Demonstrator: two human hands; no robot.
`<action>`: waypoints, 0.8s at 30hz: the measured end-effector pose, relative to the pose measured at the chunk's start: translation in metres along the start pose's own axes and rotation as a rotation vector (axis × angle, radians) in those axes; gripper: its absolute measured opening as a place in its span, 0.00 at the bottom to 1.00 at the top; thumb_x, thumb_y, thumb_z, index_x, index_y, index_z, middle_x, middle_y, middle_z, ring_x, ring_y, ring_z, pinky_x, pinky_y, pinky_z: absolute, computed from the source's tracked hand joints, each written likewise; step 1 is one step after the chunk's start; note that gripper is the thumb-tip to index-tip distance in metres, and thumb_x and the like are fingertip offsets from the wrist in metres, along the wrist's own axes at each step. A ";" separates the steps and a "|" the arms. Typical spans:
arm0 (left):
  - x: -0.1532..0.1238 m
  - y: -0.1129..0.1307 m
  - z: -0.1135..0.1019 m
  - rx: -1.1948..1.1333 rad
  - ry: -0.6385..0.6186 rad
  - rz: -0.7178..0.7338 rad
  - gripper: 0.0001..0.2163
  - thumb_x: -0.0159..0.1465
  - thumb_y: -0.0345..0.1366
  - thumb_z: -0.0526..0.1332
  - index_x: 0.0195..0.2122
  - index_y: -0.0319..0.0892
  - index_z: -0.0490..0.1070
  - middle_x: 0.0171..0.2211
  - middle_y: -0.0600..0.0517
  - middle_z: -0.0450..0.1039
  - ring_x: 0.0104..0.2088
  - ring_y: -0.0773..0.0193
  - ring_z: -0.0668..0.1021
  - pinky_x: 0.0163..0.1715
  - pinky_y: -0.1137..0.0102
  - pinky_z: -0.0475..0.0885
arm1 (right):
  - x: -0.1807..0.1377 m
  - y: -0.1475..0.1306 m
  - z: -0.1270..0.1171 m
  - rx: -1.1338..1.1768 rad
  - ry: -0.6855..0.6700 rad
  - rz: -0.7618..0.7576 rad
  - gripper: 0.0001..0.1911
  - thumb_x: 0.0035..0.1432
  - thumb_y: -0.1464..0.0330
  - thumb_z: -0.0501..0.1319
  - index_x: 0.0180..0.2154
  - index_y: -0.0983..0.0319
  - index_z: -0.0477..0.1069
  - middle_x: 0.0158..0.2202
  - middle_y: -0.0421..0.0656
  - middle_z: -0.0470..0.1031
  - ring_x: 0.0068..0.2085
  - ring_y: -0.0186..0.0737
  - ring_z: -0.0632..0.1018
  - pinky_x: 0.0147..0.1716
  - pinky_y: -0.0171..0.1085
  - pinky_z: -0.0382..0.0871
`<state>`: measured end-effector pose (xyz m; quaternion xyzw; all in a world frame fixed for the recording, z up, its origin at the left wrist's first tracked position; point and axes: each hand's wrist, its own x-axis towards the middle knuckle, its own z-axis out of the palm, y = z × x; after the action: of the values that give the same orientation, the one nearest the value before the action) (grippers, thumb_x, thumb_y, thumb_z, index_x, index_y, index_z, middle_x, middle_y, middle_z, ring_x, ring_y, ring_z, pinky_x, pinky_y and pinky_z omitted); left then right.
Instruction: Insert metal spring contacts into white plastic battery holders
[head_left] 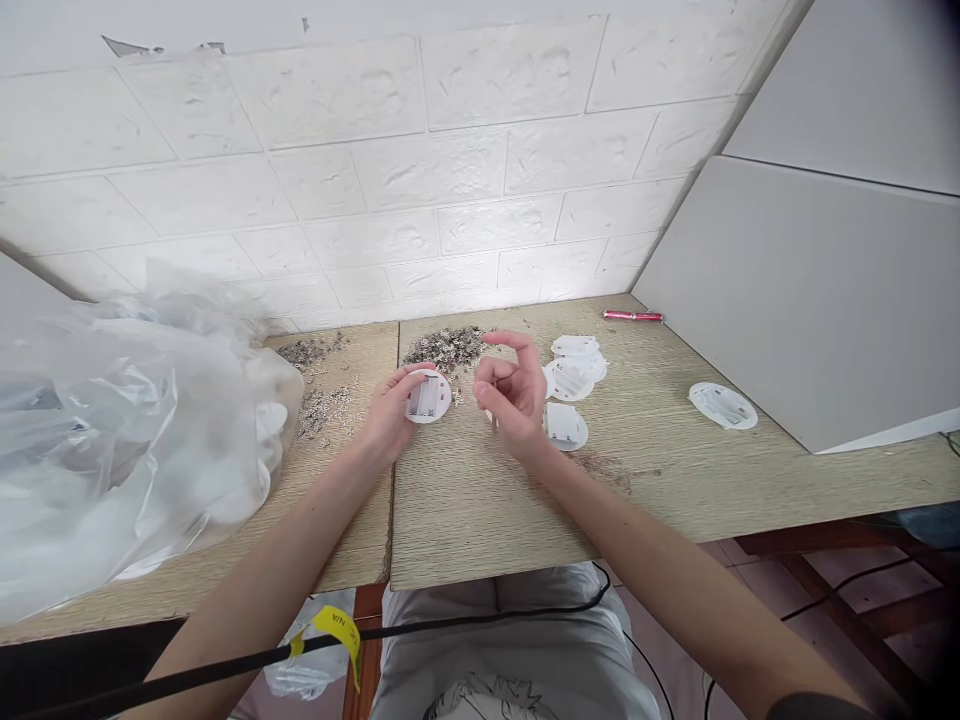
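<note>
My left hand (391,412) grips a round white plastic battery holder (439,400) by its left edge, with the slotted compartment facing up. To its right, my right hand (516,395) is raised above the table, thumb and fingers curled together and the index finger bent outward. A thin, short dark piece shows below those fingers, too small to name. Just behind both hands lies a heap of small metal pieces (450,346). More round white battery holders (571,378) lie beside my right hand, some overlapping, one partly hidden by it.
At the left sits a large clear plastic bag (142,430) of white parts. Small metal pieces (324,408) are scattered beside it. A red pen (632,316) and a lone white holder (723,406) lie at the right near a grey panel (810,300). A black cable (480,620) crosses my lap.
</note>
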<state>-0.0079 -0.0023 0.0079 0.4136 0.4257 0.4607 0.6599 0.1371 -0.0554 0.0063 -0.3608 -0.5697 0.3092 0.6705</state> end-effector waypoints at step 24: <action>0.003 0.003 -0.003 -0.030 0.075 -0.005 0.16 0.50 0.29 0.63 0.42 0.39 0.72 0.33 0.49 0.75 0.31 0.65 0.75 0.28 0.71 0.69 | 0.010 0.025 0.002 -0.135 -0.477 0.306 0.12 0.57 0.68 0.56 0.39 0.63 0.75 0.22 0.38 0.73 0.23 0.31 0.66 0.24 0.32 0.57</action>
<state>-0.0104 0.0017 0.0096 0.3850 0.4445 0.4805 0.6506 0.1363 -0.0336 -0.0088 -0.4035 -0.6695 0.4444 0.4376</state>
